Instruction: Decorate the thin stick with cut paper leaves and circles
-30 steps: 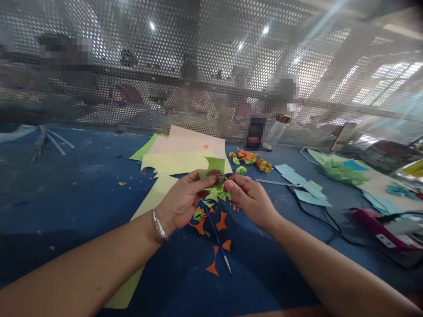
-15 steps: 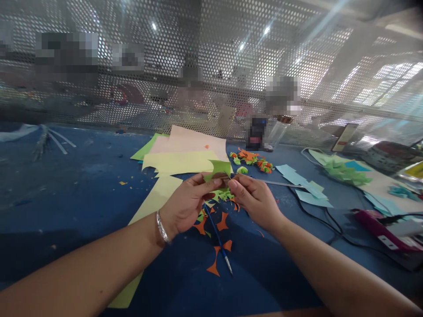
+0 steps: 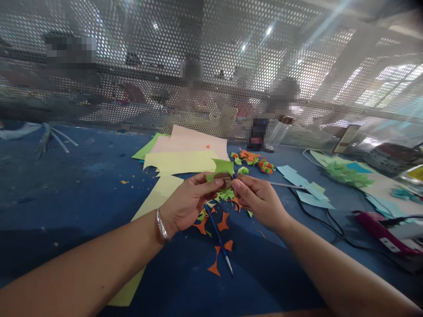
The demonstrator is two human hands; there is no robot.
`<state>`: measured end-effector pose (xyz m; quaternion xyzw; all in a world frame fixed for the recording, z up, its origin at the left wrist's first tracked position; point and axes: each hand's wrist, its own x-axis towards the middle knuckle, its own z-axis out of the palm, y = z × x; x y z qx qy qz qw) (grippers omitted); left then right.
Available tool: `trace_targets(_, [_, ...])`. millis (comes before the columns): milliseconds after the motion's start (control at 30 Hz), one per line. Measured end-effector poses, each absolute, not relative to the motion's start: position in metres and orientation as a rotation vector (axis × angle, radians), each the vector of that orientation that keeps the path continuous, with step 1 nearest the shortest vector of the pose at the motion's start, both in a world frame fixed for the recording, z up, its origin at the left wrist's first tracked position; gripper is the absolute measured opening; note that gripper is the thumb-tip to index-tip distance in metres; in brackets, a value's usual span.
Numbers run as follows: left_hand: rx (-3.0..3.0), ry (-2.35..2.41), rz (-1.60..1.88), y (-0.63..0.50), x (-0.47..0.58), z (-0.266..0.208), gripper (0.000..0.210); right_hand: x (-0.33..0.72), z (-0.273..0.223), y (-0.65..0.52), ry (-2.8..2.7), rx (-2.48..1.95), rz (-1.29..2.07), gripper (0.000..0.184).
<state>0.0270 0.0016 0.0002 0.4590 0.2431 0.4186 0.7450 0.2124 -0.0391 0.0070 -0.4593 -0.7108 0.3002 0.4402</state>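
Note:
My left hand (image 3: 188, 200), with a silver bangle at the wrist, pinches a piece of green paper (image 3: 224, 166) between thumb and fingers. The paper has a curved cut edge and stands up above the fingertips. Close beside it on the right, my right hand (image 3: 256, 196) is closed, thumb against curled fingers. A small dark bit shows at its fingertips, but what it holds is hidden. Below the hands lie green paper scraps (image 3: 226, 194), orange paper scraps (image 3: 223, 221) and a thin blue-handled paintbrush (image 3: 219, 237).
Yellow paper sheets (image 3: 178, 161) and pink sheets (image 3: 198, 138) lie ahead. Folded orange and green paper pieces (image 3: 264, 166) sit behind my right hand. Light blue paper pieces (image 3: 292, 175), a black cable (image 3: 333, 224) and a purple power strip (image 3: 380, 229) are rightward. A perforated metal screen (image 3: 148, 88) stands behind.
My right hand has shifted slightly right, its fingertips a little farther from the left hand's. The green paper has moved slightly rightward, still in the left hand.

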Motion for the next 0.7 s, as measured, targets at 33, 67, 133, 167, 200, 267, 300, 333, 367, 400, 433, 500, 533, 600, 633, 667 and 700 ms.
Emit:
trace_targets(33, [1.011,0.533,0.916,0.002,0.027,0.001,0.017,0.213,0.008,-0.039,-1.769,-1.143,0.748,0.045])
trace_targets(67, [1.017,0.533,0.915,0.002,0.026,0.002,0.017,0.213,0.008,-0.039,-1.772,-1.148,0.749,0.045])
trace_targets(133, [1.032,0.525,0.920,0.002,0.026,0.003,0.016,0.215,0.008,-0.038,-1.786,-1.156,0.756,0.045])
trace_targets(167, [1.041,0.519,0.925,0.002,0.025,0.003,0.015,0.216,0.008,-0.038,-1.795,-1.157,0.764,0.045])
trace_targets(200, [1.052,0.517,0.932,0.002,0.025,0.004,0.013,0.216,0.008,-0.037,-1.806,-1.160,0.772,0.045])
trace_targets(267, [1.075,0.519,0.952,0.002,0.024,0.006,0.010,0.218,0.008,-0.036,-1.825,-1.168,0.782,0.045])
trace_targets(300, [1.084,0.521,0.960,0.002,0.024,0.007,0.009,0.219,0.008,-0.036,-1.829,-1.173,0.784,0.045])
trace_targets(333, [1.089,0.522,0.965,0.002,0.024,0.008,0.008,0.219,0.007,-0.036,-1.830,-1.178,0.784,0.045])
trace_targets(367, [1.092,0.522,0.968,0.002,0.023,0.008,0.008,0.220,0.007,-0.036,-1.831,-1.180,0.784,0.045])
trace_targets(400, [1.091,0.522,0.971,0.002,0.023,0.009,0.008,0.220,0.007,-0.036,-1.833,-1.179,0.785,0.046])
trace_targets(433, [1.087,0.522,0.973,0.002,0.023,0.010,0.008,0.220,0.007,-0.036,-1.833,-1.178,0.786,0.046])
trace_targets(500, [1.085,0.523,0.975,0.002,0.023,0.010,0.008,0.220,0.007,-0.036,-1.835,-1.175,0.791,0.046])
trace_targets(533, [1.089,0.527,0.978,0.002,0.023,0.011,0.009,0.220,0.007,-0.036,-1.835,-1.176,0.795,0.046])
trace_targets(600, [1.108,0.544,0.984,0.002,0.022,0.012,0.009,0.221,0.008,-0.036,-1.832,-1.182,0.805,0.046])
trace_targets(633, [1.123,0.553,0.987,0.002,0.022,0.012,0.009,0.221,0.008,-0.036,-1.831,-1.186,0.812,0.046])
trace_targets(667, [1.138,0.561,0.989,0.001,0.022,0.012,0.009,0.221,0.008,-0.036,-1.830,-1.191,0.818,0.046])
trace_targets(700, [1.150,0.566,0.990,0.001,0.022,0.013,0.010,0.221,0.008,-0.036,-1.827,-1.195,0.823,0.046])
